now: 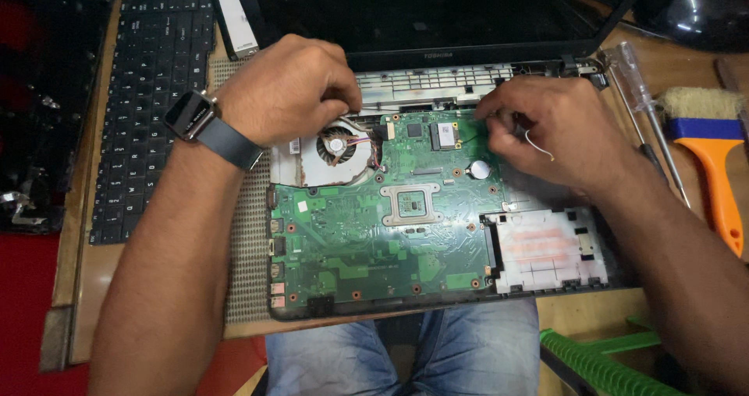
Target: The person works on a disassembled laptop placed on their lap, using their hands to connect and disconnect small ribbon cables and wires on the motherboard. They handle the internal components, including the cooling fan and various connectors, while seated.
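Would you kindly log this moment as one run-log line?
left hand: on laptop base by fan | right hand: fingertips on green circuit board | nearby: screwdriver, brush

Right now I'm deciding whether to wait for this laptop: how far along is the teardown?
Done: the keyboard lies aside, motherboard exposed. In hand: left hand rests by the fan; right hand pinches something small at the board's top edge. Left: board and fan sit in the base.

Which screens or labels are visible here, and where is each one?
Dark laptop screen: top centre, wide black rectangle, unlit.
Smartwatch screen: on the left wrist, small black rounded rectangle, grey band.
White sticker label: on the green circuit board, small rectangle.
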